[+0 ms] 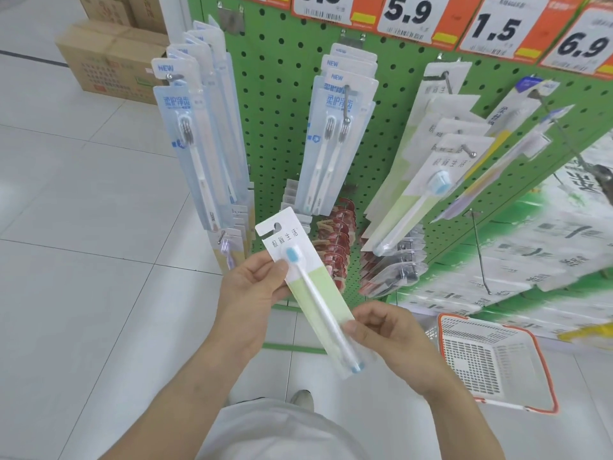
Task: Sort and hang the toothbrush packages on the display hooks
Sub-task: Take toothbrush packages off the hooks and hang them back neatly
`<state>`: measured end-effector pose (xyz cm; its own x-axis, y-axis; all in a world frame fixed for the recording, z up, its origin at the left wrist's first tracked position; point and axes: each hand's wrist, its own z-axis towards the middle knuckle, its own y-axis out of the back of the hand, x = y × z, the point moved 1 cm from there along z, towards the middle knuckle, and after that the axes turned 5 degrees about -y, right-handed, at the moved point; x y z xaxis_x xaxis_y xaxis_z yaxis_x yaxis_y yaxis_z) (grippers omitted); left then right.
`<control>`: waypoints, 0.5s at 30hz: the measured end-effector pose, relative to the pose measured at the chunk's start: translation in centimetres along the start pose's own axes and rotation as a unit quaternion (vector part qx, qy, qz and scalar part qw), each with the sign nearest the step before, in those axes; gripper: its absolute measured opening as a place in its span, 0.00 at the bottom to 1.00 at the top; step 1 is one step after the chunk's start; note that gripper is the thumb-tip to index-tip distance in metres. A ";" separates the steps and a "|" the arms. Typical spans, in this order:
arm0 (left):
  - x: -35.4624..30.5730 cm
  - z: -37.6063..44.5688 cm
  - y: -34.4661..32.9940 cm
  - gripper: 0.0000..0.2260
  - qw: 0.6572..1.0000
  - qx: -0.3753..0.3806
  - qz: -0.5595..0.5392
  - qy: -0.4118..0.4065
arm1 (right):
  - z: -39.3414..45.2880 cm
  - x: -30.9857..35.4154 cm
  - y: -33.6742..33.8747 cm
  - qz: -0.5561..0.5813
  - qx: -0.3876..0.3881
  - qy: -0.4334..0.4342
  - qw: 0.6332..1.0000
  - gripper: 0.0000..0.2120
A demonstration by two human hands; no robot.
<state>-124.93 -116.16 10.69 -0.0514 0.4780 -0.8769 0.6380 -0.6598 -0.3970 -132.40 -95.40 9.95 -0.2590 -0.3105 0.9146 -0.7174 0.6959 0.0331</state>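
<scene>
1. Centrally, two bare hands are holding one toothbrush pack (306, 287) in front of a green pegboard (282, 104).
2. Its long axis is running diagonally: the hang-hole end is pointing up and left toward the board, the handle end down and right toward the person.
3. The left hand (255, 287) is pinching the pack's upper left edge, beside the blue bristle head.
4. The right hand (388, 336) is gripping the lower right edge, thumb lying across the front.
5. The card is showing white above and pale green below, with a line of Chinese characters under the hole.
6. Matching packs (428, 180) are hanging on a hook (468, 151) to the right.
7. Blue-white packs (199, 137) on the left and centre hooks are reading "NEW".
8. Price tags (411, 14) along the top are reading 5.9, 1.5 and 6.9; the leftmost is cut off.
9. A white basket (491, 360) with an orange rim is sitting on the floor at right.
10. Cardboard boxes (112, 61) are standing at far left.
</scene>
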 end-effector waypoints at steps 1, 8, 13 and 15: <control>0.1 0.1 0.0 0.08 1.000 0.003 -0.008 0.004 | 0.0 0.0 -0.2 0.019 -0.003 0.015 1.000 0.08; 0.2 0.1 -0.4 0.13 1.000 -0.008 -0.025 0.017 | 0.5 0.4 -2.0 0.050 -0.063 0.054 0.995 0.16; -0.4 -0.2 -0.4 0.13 0.999 -0.019 -0.027 0.006 | 0.7 0.1 -2.9 -0.094 -0.230 0.177 0.952 0.18; -0.5 -0.5 -0.8 0.12 0.999 0.022 -0.035 -0.010 | 0.6 0.1 -3.2 -0.234 -0.295 0.265 0.888 0.16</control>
<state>-125.02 -115.54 11.62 -0.1112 0.5122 -0.8516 0.5984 -0.6497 -0.4689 -130.53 -98.00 9.72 0.4312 -0.4154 0.8010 -0.1626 0.8374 0.5218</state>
